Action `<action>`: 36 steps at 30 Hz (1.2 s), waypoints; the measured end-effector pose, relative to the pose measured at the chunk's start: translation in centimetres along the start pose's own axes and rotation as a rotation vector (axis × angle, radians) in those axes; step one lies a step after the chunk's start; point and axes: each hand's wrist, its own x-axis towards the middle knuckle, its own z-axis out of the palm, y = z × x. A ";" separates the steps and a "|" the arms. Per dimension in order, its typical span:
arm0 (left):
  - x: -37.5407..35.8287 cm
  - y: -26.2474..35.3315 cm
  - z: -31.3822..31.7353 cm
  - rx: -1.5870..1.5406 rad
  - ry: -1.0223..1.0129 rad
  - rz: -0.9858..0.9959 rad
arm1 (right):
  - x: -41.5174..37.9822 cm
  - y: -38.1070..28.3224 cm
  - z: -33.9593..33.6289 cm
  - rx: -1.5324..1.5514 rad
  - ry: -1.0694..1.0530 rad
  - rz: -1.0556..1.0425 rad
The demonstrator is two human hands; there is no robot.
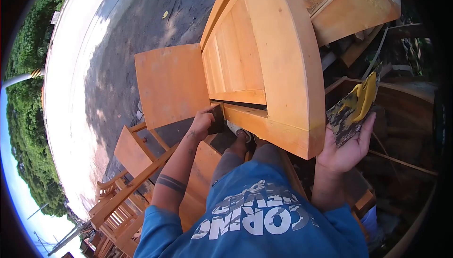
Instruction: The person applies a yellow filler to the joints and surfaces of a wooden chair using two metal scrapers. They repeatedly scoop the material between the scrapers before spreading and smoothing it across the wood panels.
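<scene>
The left hand (203,124) has a narrow grip, with its fingers bent tight around a dark flat tool (217,119). The tool is up against the low end of the big wooden panel (289,45), by the lower rail. The right hand (340,156) has a wider grip, with its palm up and its fingers around the low end of a patterned board (347,128). The board is tilted, and thick yellow paste (362,98) sits on it.

It looks like the left hand is working on the wood while the right hand keeps the paste close by. That spot is tight, so it calls for a flat tool, a soft push and a level board. I cannot tell if there is paste on the tool.

The panel leans up at one o'clock from the left hand. Its bottom corner is at nine o'clock from the right hand, just beside the fingers. I cannot tell if they touch.

Farther out, a flat square piece (171,85) is at eleven o'clock from the left hand. Chair parts (123,222) are piled between seven and eight o'clock. A block of wood (355,19) is at twelve o'clock from the right hand. A yellow leaf (165,15) lies on the gray ground (141,36).
</scene>
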 end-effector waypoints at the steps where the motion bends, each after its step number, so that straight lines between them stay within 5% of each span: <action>1: 0.5 0.2 0.0 0.026 -0.026 0.009 | 0.1 0.0 0.2 0.005 0.030 -0.008; 22: -20.0 12.5 16.7 0.125 0.011 0.086 | 0.2 0.7 1.2 0.108 -0.005 -0.026; 25: -21.7 13.8 15.7 -0.007 -0.187 0.144 | 0.0 0.6 1.6 0.051 0.000 -0.063; 28: -21.2 12.5 13.1 -0.166 -0.166 0.144 | 0.1 0.7 1.7 -0.006 0.002 -0.055; 32: -16.8 7.2 6.1 -0.211 -0.134 -0.146 | 0.3 0.8 1.6 -0.076 0.154 -0.052; 36: -11.9 4.6 4.6 -0.052 -0.194 -0.279 | 0.4 0.6 1.3 0.025 -0.040 -0.026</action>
